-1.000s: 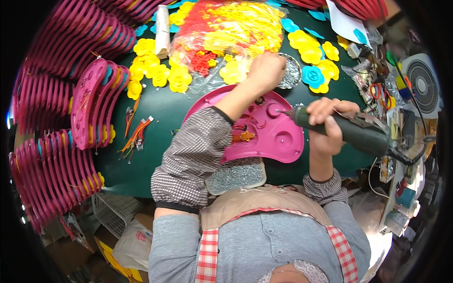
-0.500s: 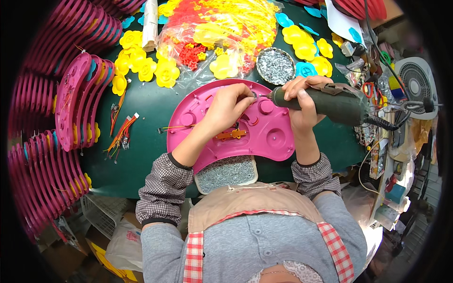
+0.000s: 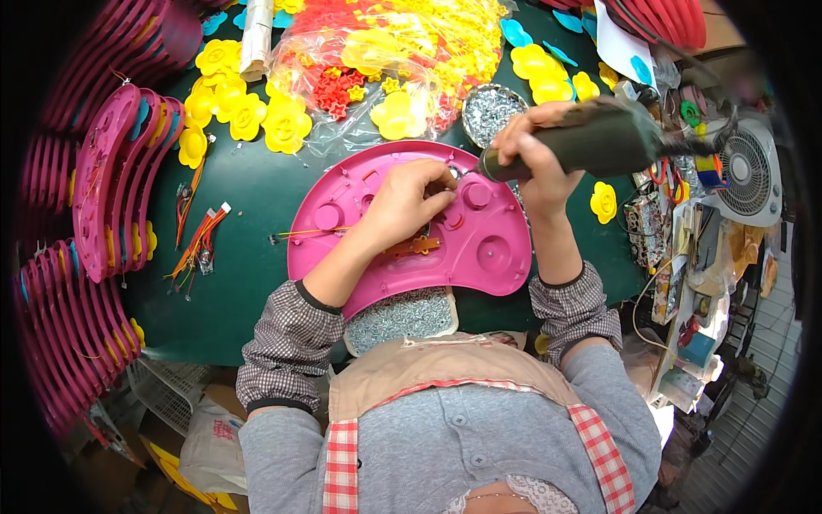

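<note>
A pink half-round plastic shell (image 3: 479,257) lies hollow side up on the green table (image 3: 248,257) in front of me. My left hand (image 3: 411,201) rests on the shell's upper middle, fingertips pinched at a small spot beside the tool tip. My right hand (image 3: 535,158) grips a dark green electric screwdriver (image 3: 591,141), its tip pointing left and down onto the shell next to my left fingers. Thin wires (image 3: 304,233) run from the shell's left side. A small orange part (image 3: 419,247) sits inside the shell below my left hand.
A tray of silver screws (image 3: 401,315) sits at the table's near edge and a round tin of screws (image 3: 495,110) beyond the shell. Yellow flower parts (image 3: 287,124) and a bag of parts (image 3: 411,51) lie behind. Stacked pink shells (image 3: 111,188) stand left; a fan (image 3: 749,171) right.
My left hand came back from the screw tin at the far side to the shell's middle. My right hand swung the screwdriver in from the right until its tip reached the shell.
</note>
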`<state>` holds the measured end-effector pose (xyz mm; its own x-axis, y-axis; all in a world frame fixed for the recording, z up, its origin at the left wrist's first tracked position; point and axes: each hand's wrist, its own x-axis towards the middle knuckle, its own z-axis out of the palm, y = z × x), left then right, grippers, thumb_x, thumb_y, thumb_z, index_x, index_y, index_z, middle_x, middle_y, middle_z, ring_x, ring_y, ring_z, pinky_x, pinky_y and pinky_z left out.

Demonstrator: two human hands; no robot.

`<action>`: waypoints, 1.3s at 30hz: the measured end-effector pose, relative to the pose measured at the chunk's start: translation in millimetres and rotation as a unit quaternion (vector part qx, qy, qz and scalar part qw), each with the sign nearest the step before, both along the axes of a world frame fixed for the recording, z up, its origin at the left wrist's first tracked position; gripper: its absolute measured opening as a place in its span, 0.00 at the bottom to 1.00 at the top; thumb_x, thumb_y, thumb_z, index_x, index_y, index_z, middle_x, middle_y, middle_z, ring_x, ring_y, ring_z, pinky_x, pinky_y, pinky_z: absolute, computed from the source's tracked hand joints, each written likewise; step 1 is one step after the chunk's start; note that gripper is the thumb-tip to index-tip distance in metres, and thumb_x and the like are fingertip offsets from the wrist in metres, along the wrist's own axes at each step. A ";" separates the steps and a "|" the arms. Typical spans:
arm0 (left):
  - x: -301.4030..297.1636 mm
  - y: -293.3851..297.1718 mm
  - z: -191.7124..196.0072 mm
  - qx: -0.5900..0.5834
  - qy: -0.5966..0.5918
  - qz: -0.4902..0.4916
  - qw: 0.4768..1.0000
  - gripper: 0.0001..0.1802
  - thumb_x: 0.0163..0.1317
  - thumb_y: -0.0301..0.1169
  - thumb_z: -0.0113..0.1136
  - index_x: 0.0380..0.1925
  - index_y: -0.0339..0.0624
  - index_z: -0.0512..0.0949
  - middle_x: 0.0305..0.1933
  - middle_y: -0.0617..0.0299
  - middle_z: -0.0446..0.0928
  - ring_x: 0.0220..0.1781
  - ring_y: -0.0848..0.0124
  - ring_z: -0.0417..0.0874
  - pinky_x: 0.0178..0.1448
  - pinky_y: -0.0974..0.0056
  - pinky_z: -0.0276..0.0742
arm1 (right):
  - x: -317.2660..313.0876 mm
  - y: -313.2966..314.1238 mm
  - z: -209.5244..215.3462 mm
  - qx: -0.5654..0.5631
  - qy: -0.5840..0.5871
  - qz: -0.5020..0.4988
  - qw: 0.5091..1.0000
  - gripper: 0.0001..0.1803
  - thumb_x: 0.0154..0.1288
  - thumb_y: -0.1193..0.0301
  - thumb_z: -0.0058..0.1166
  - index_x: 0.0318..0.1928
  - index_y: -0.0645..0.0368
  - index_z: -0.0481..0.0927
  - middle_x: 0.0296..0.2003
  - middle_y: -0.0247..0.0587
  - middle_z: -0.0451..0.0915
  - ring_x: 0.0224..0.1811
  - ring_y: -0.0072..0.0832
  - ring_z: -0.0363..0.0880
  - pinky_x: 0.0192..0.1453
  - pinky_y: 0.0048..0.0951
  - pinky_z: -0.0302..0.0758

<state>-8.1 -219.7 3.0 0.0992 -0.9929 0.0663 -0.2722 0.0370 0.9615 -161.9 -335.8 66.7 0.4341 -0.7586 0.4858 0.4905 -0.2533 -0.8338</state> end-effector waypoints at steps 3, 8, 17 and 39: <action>3.3 -0.7 0.9 0.006 -0.005 0.002 1.000 0.07 0.57 0.20 0.68 0.37 0.33 0.83 0.32 0.53 0.82 0.33 0.63 0.86 0.40 0.60 0.80 | -8.9 -11.4 -5.0 0.005 -0.063 0.022 0.998 0.15 0.67 0.83 0.54 0.53 0.63 0.72 0.29 0.41 0.79 0.28 0.27 0.80 0.40 0.33 0.83; 1.1 -1.7 0.1 -0.018 -0.037 0.005 0.999 0.09 0.58 0.20 0.67 0.39 0.33 0.84 0.32 0.53 0.83 0.33 0.64 0.86 0.40 0.60 0.81 | -2.0 -7.9 1.8 0.024 -0.022 0.018 0.999 0.15 0.65 0.82 0.58 0.52 0.64 0.74 0.30 0.40 0.80 0.28 0.26 0.81 0.37 0.29 0.82; -4.9 -7.2 0.9 -0.042 -0.120 0.014 0.992 0.20 0.58 0.22 0.61 0.51 0.33 0.85 0.37 0.47 0.84 0.35 0.57 0.86 0.44 0.56 0.82 | 14.0 -19.6 7.0 0.053 0.017 0.051 0.997 0.17 0.63 0.82 0.64 0.52 0.65 0.77 0.30 0.40 0.82 0.27 0.25 0.83 0.35 0.27 0.81; -2.1 -7.2 -2.3 -0.045 -0.094 -0.004 0.995 0.19 0.59 0.23 0.60 0.51 0.32 0.85 0.37 0.48 0.85 0.39 0.56 0.87 0.46 0.56 0.82 | 18.6 8.2 5.0 -0.005 0.089 0.011 0.996 0.14 0.63 0.85 0.55 0.47 0.60 0.72 0.28 0.42 0.77 0.26 0.29 0.78 0.37 0.34 0.80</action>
<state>-10.1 -226.9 0.6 0.0691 -0.9829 0.1707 -0.4466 0.1226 0.8863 -143.3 -327.5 71.7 0.5306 -0.7434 0.4071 0.3404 -0.2530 -0.9056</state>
